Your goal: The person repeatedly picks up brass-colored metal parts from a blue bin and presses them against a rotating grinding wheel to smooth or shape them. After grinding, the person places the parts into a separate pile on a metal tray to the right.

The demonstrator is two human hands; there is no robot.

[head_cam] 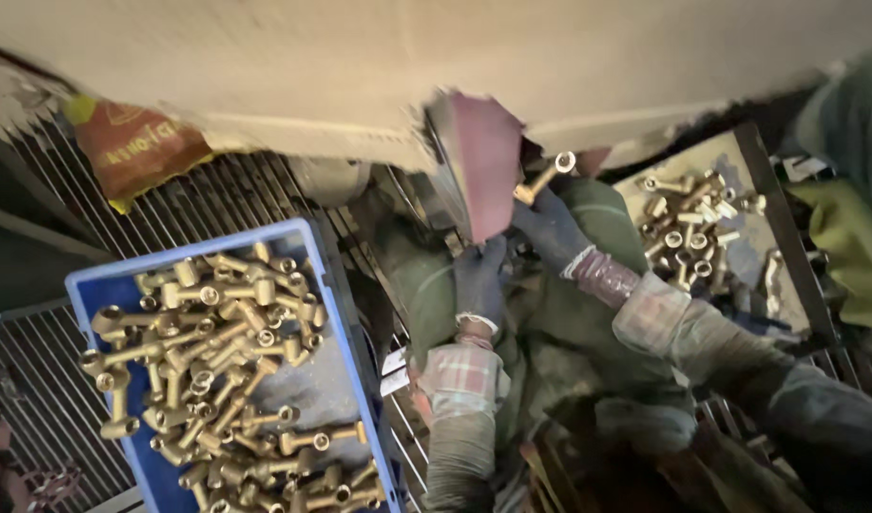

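Right hand [550, 228] grips brass fitting [543, 178], pressed against reddish abrasive wheel [483, 171] at 12 o'clock. Left hand [479, 280] closed, bracing below wheel. Blue crate [326, 285] at 8 o'clock full of fittings; tray [740, 152] at 2 o'clock holds fewer. Much left, seemingly.

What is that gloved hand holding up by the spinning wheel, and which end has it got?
The right hand holds a brass fitting by its lower stem end, the ring end pointing up beside the abrasive wheel. The left hand rests below; whether it grips anything is unclear.
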